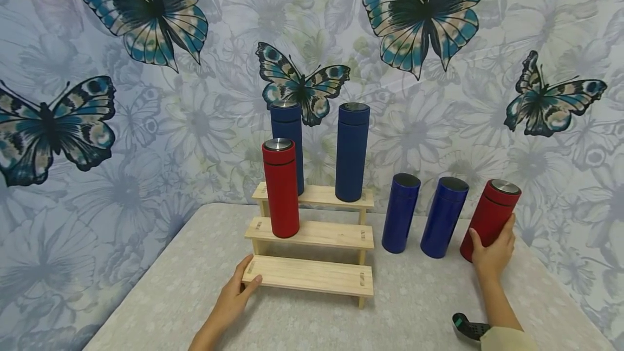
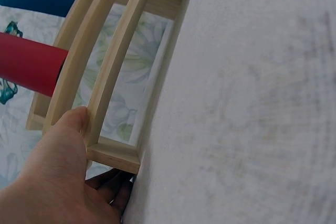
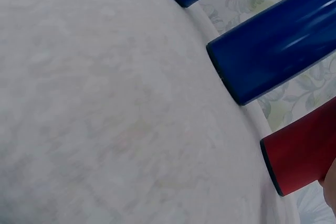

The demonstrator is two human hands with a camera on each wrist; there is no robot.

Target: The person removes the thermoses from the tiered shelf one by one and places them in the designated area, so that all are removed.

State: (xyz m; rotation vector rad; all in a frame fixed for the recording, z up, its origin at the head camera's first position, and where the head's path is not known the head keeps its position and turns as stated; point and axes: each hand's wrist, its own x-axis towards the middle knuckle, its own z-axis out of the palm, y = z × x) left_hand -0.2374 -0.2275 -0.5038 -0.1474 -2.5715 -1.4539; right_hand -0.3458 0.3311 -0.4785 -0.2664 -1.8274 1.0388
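My left hand (image 1: 233, 296) grips the left end of the lowest step of a three-step wooden stand (image 1: 312, 275). In the left wrist view, the thumb lies against the wood and the other fingers are partly hidden behind the end. At the far right, my right hand (image 1: 493, 253) holds a red thermos bottle (image 1: 491, 207) with a silver lid around its lower half. That bottle's base (image 3: 294, 156) appears close to the tabletop; whether it touches cannot be told. Another red thermos (image 1: 281, 194) stands on the middle step, towards its left.
Two dark blue thermoses, one at left (image 1: 287, 123) and one at right (image 1: 352, 156), stand on the top step. Two glossy blue thermoses (image 1: 401, 215) (image 3: 278, 40) stand on the table between stand and right hand. Behind is a butterfly-patterned wall (image 1: 219, 140).
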